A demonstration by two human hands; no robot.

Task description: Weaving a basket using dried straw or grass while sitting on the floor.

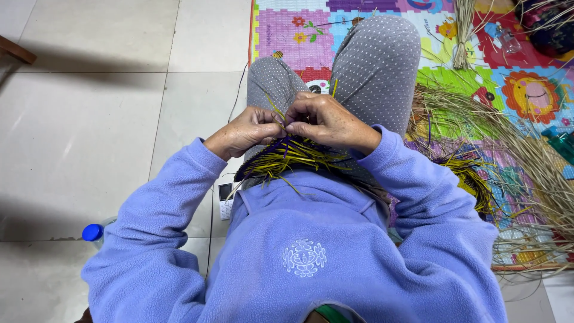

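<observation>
A partly woven piece of yellow and dark purple straw (287, 157) rests on my lap, against my grey dotted trousers (375, 66). My left hand (245, 130) and my right hand (326, 121) meet at its upper edge. The fingers of both hands pinch thin yellow and purple strands there. Loose strand ends fan out below my hands over my lilac fleece top (299, 251).
A colourful foam play mat (299, 36) lies under my legs. Heaps of dry straw (526, 161) spread at the right, with another yellow and purple woven piece (472, 179) and a tied bundle (463, 36). A blue-capped bottle (92, 232) and a small phone (225, 200) sit on the tiled floor (89, 131).
</observation>
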